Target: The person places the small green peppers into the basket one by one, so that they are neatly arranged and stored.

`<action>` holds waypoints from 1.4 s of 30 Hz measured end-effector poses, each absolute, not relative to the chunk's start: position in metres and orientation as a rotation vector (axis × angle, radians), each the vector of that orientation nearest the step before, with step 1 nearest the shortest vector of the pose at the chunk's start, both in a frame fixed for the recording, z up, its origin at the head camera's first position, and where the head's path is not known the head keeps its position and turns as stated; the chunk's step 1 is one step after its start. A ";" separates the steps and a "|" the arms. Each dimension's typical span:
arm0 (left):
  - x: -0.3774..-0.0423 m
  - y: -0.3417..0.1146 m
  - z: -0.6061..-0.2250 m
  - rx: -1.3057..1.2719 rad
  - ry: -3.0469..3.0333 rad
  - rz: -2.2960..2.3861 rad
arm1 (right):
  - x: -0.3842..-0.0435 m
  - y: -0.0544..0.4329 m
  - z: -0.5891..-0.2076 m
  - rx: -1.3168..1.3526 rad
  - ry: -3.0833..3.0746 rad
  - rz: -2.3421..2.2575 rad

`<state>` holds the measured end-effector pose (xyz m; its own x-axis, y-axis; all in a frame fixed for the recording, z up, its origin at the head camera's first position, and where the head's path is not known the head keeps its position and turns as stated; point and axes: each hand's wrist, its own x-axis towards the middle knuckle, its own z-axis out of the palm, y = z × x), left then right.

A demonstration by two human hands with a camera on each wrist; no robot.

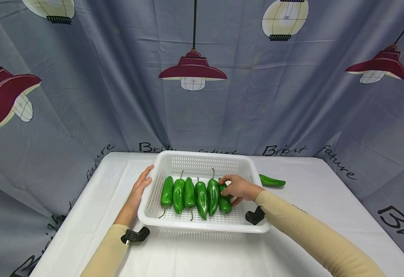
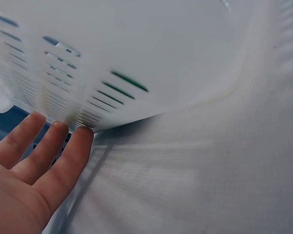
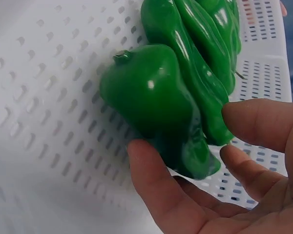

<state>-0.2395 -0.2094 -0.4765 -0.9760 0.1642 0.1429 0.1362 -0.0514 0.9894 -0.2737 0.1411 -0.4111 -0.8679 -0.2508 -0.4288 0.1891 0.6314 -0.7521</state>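
Observation:
A white plastic basket [image 1: 202,226] with slotted walls holds a row of several green peppers [image 1: 201,196]. My left hand [image 1: 136,196] is at the basket's left side; in the left wrist view its straight fingers [image 2: 78,146] reach up to the outer wall. Over the rightmost pepper [image 1: 225,206] is my right hand [image 1: 238,187]. The right wrist view shows thumb and fingers [image 3: 254,119] spread about the narrow end of that pepper [image 3: 146,87], with gaps visible between the fingers and its skin. It lies on the basket's perforated floor beside another pepper [image 3: 185,58].
Another green pepper [image 1: 272,181] lies on the white-covered table [image 1: 302,181], just right of the basket. A grey-blue curtain [image 1: 243,107] with printed lamps hangs behind and at the sides. Black wrist cameras [image 1: 135,235] sit on both forearms.

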 end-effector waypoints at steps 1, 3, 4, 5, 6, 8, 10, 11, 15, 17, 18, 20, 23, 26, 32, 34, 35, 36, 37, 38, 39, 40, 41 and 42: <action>-0.240 -0.209 -0.477 0.340 2.148 2.240 | -0.274 0.142 -0.410 -0.045 2.353 -1.164; -0.240 -0.209 -0.477 0.344 2.146 2.243 | -0.276 0.145 -0.406 -0.049 2.357 -1.155; -0.240 -0.209 -0.477 0.348 2.144 2.247 | -0.276 0.146 -0.403 -0.052 2.363 -1.150; -0.240 -0.209 -0.478 0.351 2.140 2.252 | -0.277 0.148 -0.400 -0.059 2.368 -1.145; -0.240 -0.209 -0.478 0.353 2.142 2.254 | -0.278 0.149 -0.397 -0.064 2.369 -1.142; -0.241 -0.209 -0.478 0.357 2.148 2.253 | -0.280 0.152 -0.390 -0.073 2.379 -1.134; -0.241 -0.209 -0.478 0.358 2.150 2.254 | -0.282 0.155 -0.384 -0.076 2.391 -1.130; -0.241 -0.209 -0.478 0.358 2.147 2.255 | -0.283 0.157 -0.381 -0.077 2.393 -1.129; -0.241 -0.209 -0.478 0.358 2.135 2.260 | -0.287 0.164 -0.369 -0.091 2.399 -1.140; -0.242 -0.209 -0.479 0.361 2.126 2.264 | -0.288 0.168 -0.362 -0.104 2.396 -1.150; -0.242 -0.209 -0.479 0.360 2.123 2.265 | -0.289 0.170 -0.359 -0.106 2.396 -1.156; -0.242 -0.209 -0.479 0.365 2.116 2.266 | -0.290 0.174 -0.354 -0.112 2.396 -1.161; -0.242 -0.209 -0.480 0.375 2.116 2.265 | -0.292 0.180 -0.348 -0.109 2.396 -1.174; -0.242 -0.210 -0.480 0.382 2.120 2.269 | -0.292 0.187 -0.344 -0.110 2.391 -1.187; -0.242 -0.210 -0.481 0.384 2.117 2.270 | -0.291 0.204 -0.335 -0.096 2.391 -1.228; -0.242 -0.210 -0.480 0.387 2.114 2.270 | -0.291 0.211 -0.333 -0.093 2.396 -1.240; -0.241 -0.210 -0.479 0.388 2.113 2.270 | -0.291 0.214 -0.332 -0.092 2.398 -1.244; -0.241 -0.210 -0.479 0.388 2.114 2.269 | -0.291 0.217 -0.332 -0.092 2.402 -1.244; -0.240 -0.210 -0.479 0.388 2.113 2.269 | -0.291 0.221 -0.332 -0.098 2.407 -1.243; -0.240 -0.209 -0.478 0.387 2.110 2.269 | -0.292 0.224 -0.331 -0.096 2.409 -1.242; -0.240 -0.209 -0.478 0.388 2.110 2.268 | -0.292 0.226 -0.331 -0.093 2.414 -1.240; -0.239 -0.209 -0.477 0.389 2.110 2.267 | -0.293 0.230 -0.331 -0.089 2.417 -1.238; -0.239 -0.209 -0.477 0.388 2.112 2.264 | -0.293 0.232 -0.331 -0.084 2.419 -1.236; -0.239 -0.209 -0.477 0.386 2.116 2.261 | -0.294 0.235 -0.331 -0.078 2.419 -1.237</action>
